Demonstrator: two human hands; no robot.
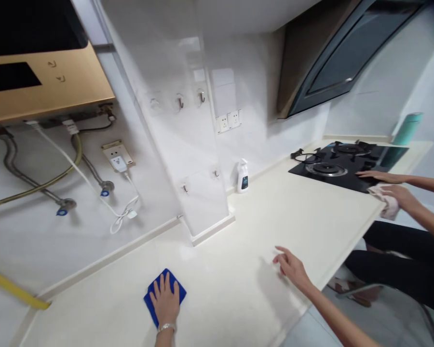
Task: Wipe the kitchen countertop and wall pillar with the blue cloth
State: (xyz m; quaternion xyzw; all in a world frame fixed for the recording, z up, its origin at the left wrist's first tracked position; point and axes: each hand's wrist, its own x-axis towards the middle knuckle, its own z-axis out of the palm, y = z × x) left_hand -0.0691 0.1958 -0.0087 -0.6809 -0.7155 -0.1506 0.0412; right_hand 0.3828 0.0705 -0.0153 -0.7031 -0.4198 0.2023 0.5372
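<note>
Blue cloth [181,291] flat on bench [220,299], nearer back edge than front. Left hand [165,305] spread over it, fingers apart, not gripping; right hand [291,270] empty, fingers parted, near front edge. Best done palm flat, pressure even.

You see a boxy gold-and-black water heater [68,84] upper left. A dark slanted range hood [347,58] hangs at your upper right.

Cloth's [150,304] on ctr [275,207] L, spray btl [242,178] mid-back, stove [350,168] R.
</note>
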